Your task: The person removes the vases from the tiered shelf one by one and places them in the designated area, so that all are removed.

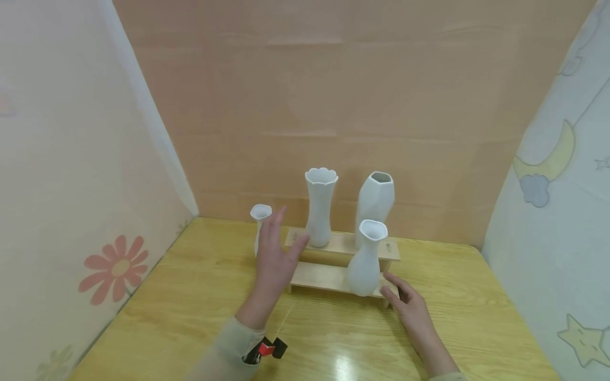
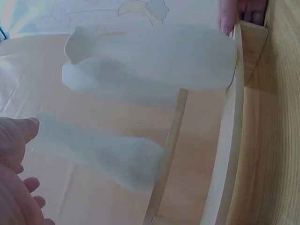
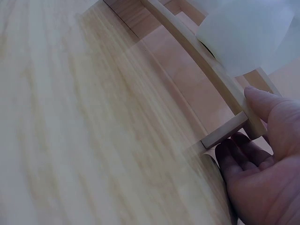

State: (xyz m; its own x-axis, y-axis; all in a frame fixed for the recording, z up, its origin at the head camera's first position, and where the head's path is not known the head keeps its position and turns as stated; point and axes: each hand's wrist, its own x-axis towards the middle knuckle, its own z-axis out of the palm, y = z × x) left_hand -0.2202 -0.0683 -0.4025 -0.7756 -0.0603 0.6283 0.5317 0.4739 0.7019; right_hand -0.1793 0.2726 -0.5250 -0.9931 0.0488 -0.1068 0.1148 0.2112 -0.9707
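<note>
A two-step wooden stand [image 1: 319, 276] bears three white vases. On its upper step are a scalloped-rim vase [image 1: 320, 209] at left and a faceted vase [image 1: 376, 197] at right. A round-bellied vase [image 1: 364, 271] with a narrow neck occupies the lower step's right end. My right hand [image 1: 413, 309] grips that end of the stand, thumb on top and fingers curled below, as the right wrist view shows. Fingers extended, my left hand [image 1: 275, 262] is raised in front of the stand's left end, partly covering a small slim vase [image 1: 261, 212] beyond it.
The stand is on a wood-grain table [image 1: 190, 317]. Behind rises a brown papered wall [image 1: 333, 106]. Pale patterned panels close in the left side [image 1: 71, 159] and the right side [image 1: 557, 222]. A black and red strap [image 1: 264, 349] is on my left wrist.
</note>
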